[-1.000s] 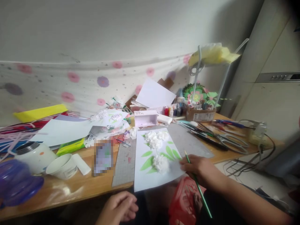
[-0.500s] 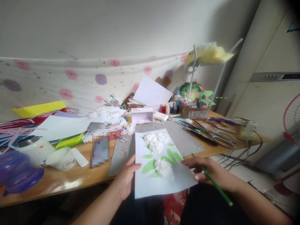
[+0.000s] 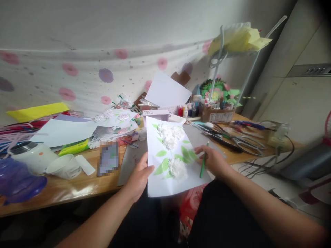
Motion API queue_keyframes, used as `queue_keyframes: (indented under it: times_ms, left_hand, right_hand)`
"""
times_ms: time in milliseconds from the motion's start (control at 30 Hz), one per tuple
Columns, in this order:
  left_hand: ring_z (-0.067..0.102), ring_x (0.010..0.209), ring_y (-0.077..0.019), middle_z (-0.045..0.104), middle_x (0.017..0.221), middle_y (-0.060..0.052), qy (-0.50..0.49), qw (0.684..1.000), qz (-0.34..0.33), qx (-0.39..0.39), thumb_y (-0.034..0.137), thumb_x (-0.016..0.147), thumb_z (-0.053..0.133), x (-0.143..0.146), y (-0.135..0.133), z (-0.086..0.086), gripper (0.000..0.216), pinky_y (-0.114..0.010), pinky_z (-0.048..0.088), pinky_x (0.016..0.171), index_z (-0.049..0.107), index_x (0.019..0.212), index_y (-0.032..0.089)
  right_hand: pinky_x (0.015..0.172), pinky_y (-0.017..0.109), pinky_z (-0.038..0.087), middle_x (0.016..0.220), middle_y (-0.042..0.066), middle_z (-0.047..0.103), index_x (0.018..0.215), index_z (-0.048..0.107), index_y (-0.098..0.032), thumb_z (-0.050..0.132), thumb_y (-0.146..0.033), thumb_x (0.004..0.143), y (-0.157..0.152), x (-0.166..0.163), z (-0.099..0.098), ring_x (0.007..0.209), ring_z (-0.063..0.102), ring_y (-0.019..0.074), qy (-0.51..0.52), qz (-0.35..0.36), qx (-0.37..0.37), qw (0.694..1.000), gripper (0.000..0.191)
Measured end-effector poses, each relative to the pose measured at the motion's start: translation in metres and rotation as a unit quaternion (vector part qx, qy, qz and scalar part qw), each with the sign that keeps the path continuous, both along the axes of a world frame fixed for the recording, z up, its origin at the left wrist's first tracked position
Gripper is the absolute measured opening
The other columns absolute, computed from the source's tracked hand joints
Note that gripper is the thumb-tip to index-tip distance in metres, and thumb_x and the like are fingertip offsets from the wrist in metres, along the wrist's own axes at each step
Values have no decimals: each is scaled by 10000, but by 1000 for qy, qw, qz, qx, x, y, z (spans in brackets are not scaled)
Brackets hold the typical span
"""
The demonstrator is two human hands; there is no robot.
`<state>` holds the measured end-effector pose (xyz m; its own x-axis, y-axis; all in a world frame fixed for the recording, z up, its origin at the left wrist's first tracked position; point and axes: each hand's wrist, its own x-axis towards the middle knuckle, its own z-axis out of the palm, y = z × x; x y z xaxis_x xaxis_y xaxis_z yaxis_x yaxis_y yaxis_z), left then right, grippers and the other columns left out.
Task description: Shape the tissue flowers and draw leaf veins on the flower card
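Note:
A white sheet of paper (image 3: pixel 155 186) with raised white crumpled-paper flowers (image 3: pixel 170 136) and green leaves (image 3: pixel 162 167) is held up over the table's front edge, tilted towards me. My left hand (image 3: pixel 139 175) grips its left edge, thumb on the front and fingers behind. At the right edge my right hand (image 3: pixel 210 160) pinches the paper and also holds a slim green pencil (image 3: pixel 203 164), which crosses in front of the sheet. Some right-hand fingers are hidden behind the paper.
A grey cutting mat (image 3: pixel 126 165) lies beneath. Left of it are a phone-like blurred slab (image 3: pixel 108 160), a white cup (image 3: pixel 64 167) and a purple object (image 3: pixel 20 179). Large scissors (image 3: pixel 248 144) and a carton of pens (image 3: pixel 217 114) stand to the right. A white box (image 3: pixel 155 113) sits behind.
The sheet now stands more upright and higher against the mat. The pencil in my right hand has swung from pointing down-right to nearly vertical in front of the paper.

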<state>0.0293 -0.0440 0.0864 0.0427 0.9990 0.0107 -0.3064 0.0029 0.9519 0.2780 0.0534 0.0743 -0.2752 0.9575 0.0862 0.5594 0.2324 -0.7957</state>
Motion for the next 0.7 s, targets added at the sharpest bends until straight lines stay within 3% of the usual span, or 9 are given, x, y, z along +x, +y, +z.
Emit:
queue_keyframes:
  times_ms: [233,333,400,467,533,600,700]
  left_hand:
    - [607,936,-206,546,1152,-94,79,995,63,-4,273,888,534,5,29,-9,591,-410,524,806,219,1385,217]
    - [627,835,-175,573,1057,-76,158,983,87,-15,274,900,506,-4,29,-16,646,-347,543,717,112,1409,226]
    - [607,664,-123,576,963,-43,233,966,107,6,274,901,483,-14,23,-20,586,-263,519,586,162,1389,225]
    - [526,550,-84,545,836,-3,325,935,125,59,252,894,464,-22,16,-21,395,-205,439,501,371,1275,211]
    - [492,590,-98,512,763,-3,419,889,111,148,205,872,462,-25,11,-20,206,-209,400,531,552,1057,190]
    - [499,695,-138,536,780,-31,496,829,44,255,156,836,472,-21,9,-14,174,-251,419,631,618,926,183]
    - [531,835,-192,593,892,-69,570,728,-84,372,133,794,482,-7,12,-5,219,-341,455,802,621,960,165]
  right_hand:
    - [625,262,430,734,33,664,867,613,-170,595,-124,673,60,-5,3,668,603,178,-38,-45,50,997,200]
    - [595,250,421,715,29,667,838,629,-162,604,-137,669,79,-9,-4,640,597,168,-58,-28,50,997,173]
    - [565,242,415,695,22,669,815,634,-164,610,-144,665,86,-11,-9,612,594,161,-68,-6,46,997,153]
    - [551,236,419,696,17,676,805,636,-171,618,-158,668,93,-12,-13,608,602,158,-74,16,43,996,139]
    - [553,237,433,714,15,684,807,635,-179,623,-183,680,99,-13,-16,614,613,158,-77,30,43,996,128]
    - [567,253,450,716,16,685,802,634,-188,628,-210,685,104,-14,-17,610,617,164,-80,34,50,995,119]
    - [639,319,474,730,37,679,794,627,-203,644,-264,682,104,-13,-14,648,627,200,-76,28,77,994,129]
